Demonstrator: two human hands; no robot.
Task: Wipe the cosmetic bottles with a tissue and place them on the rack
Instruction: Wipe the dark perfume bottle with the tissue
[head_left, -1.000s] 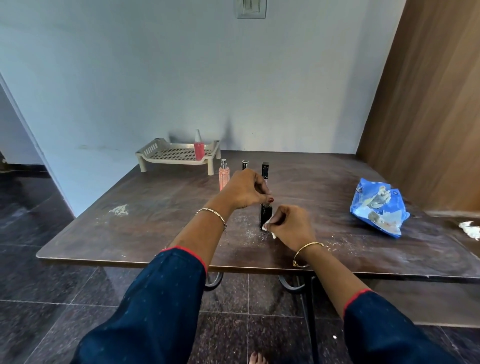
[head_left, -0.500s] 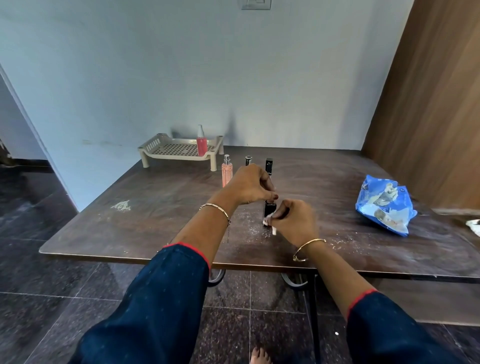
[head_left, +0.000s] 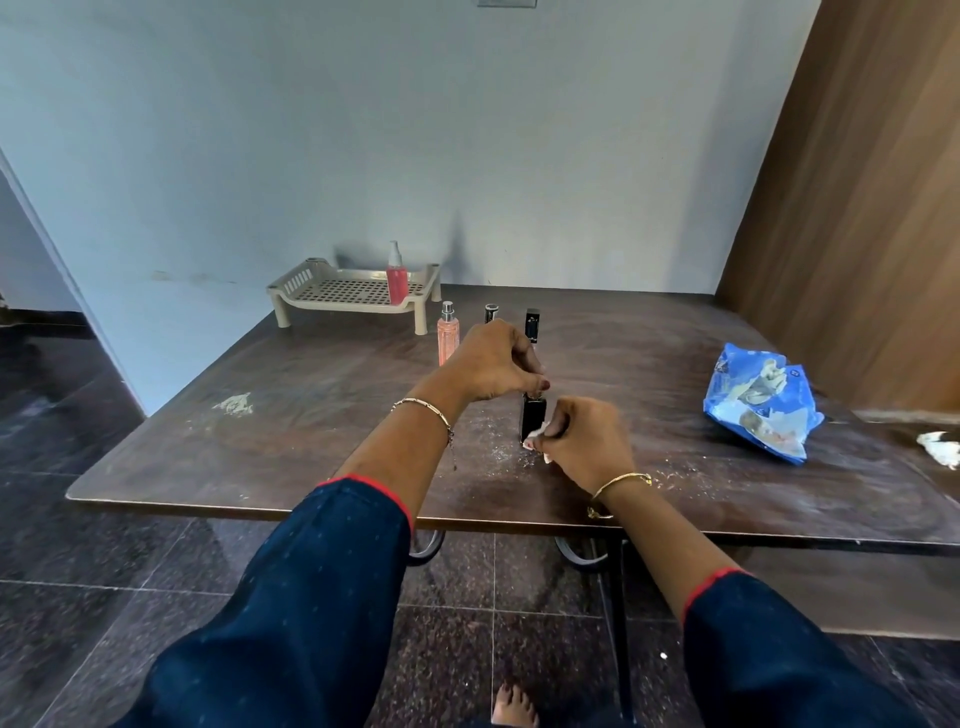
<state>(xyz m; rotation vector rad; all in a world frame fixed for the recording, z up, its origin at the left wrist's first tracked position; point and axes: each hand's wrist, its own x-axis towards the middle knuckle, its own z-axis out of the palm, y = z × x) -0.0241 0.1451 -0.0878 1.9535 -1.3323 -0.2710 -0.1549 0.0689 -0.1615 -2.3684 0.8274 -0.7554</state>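
A black cosmetic bottle (head_left: 532, 421) stands upright on the brown table (head_left: 322, 415). My left hand (head_left: 493, 361) pinches its top from above. My right hand (head_left: 584, 441) holds a small white tissue (head_left: 537, 435) against the bottle's lower right side. Behind my left hand stand a peach spray bottle (head_left: 447, 335), a small black-capped tube (head_left: 491, 313) and a black bottle (head_left: 532, 325). The beige rack (head_left: 337, 291) sits at the back of the table with a red spray bottle (head_left: 397, 275) on it.
A crumpled blue packet (head_left: 761, 405) lies on the table to the right. A white wad of tissue (head_left: 940, 449) is at the far right edge. A wooden panel (head_left: 857, 208) rises at the right. White dust marks the tabletop. Dark tiled floor lies below.
My hands stay on the black bottle. The right hand with the tissue has shifted slightly lower along the bottle's side. The camera view has tilted a little.
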